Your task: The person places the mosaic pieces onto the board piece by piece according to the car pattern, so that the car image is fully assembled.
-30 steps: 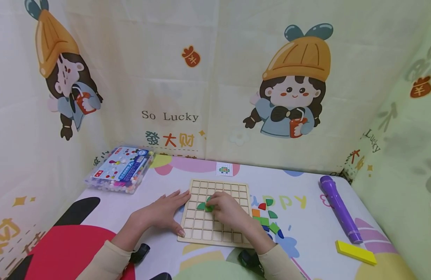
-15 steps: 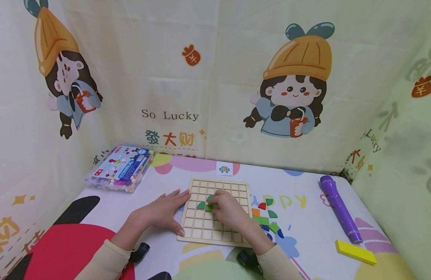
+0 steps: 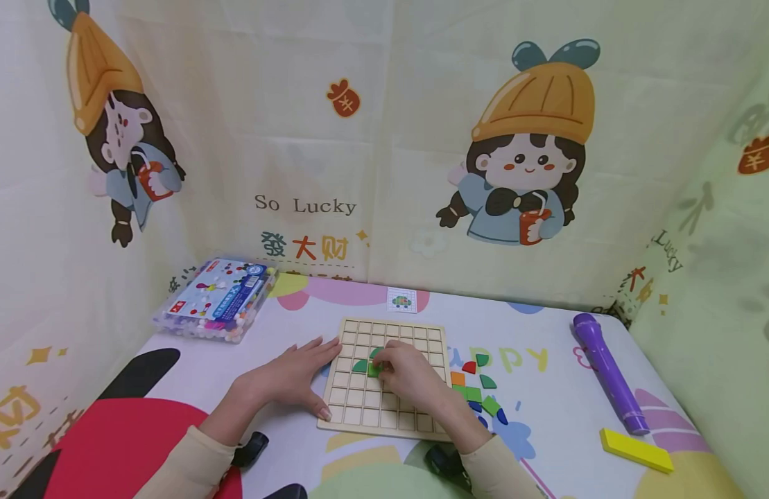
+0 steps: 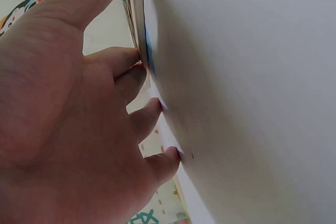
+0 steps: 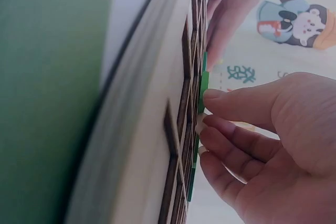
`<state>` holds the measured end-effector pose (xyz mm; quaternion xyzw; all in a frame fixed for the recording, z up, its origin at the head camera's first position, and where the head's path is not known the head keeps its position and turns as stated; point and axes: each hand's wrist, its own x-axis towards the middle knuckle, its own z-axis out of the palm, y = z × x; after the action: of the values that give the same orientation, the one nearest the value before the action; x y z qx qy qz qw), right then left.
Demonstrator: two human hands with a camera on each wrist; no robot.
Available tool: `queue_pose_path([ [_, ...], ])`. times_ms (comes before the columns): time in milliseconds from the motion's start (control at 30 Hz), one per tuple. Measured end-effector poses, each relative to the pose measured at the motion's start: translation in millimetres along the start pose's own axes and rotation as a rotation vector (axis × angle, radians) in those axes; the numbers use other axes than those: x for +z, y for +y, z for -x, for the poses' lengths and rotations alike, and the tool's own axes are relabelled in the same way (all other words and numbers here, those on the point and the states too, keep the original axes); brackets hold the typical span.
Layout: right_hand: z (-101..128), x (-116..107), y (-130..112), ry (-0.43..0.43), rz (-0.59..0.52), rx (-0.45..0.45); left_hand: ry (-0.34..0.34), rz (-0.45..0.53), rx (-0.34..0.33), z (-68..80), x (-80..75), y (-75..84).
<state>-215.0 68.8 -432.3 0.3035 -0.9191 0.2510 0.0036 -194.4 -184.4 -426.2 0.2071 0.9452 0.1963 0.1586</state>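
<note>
A wooden grid board [image 3: 353, 417] lies on the table in the head view. My left hand [image 3: 297, 378] is spread along its left side, thumb at the near left corner and fingertips by the left edge; the left wrist view shows the fingers [image 4: 144, 121] down at the table surface. Over the middle of the board, my right hand [image 3: 412, 374] pinches a green square tile [image 5: 203, 90] with thumb and fingertips, right at the grid. A green quarter-round tile [image 3: 360, 366] sits in a cell to its left. Another green rounded tile [image 3: 376, 353] shows just behind, partly covered by the fingers.
Loose tiles lie right of the board: green squares [image 3: 473, 394], an orange square [image 3: 458, 378], a red one [image 3: 469, 367], blue ones [image 3: 502, 416]. A pattern card [image 3: 401, 300] is behind the board. Around it are a bead box [image 3: 215, 298], purple microphone-shaped tube [image 3: 609, 374] and yellow block [image 3: 636, 450].
My right fingers shift very slightly over the green square tile, staying at the same part of the board. My left hand stays put.
</note>
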Motion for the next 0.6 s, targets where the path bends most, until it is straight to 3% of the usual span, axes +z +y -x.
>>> queue_pose_path([
  [267, 1.5, -5.8, -0.7, -0.011, -0.064, 0.005, 0.000, 0.003, -0.011, 0.4, -0.7, 2.6],
  [600, -0.5, -1.7, -3.6, -0.003, -0.013, -0.036, -0.001, 0.001, -0.019, 1.4, -1.5, 3.5],
])
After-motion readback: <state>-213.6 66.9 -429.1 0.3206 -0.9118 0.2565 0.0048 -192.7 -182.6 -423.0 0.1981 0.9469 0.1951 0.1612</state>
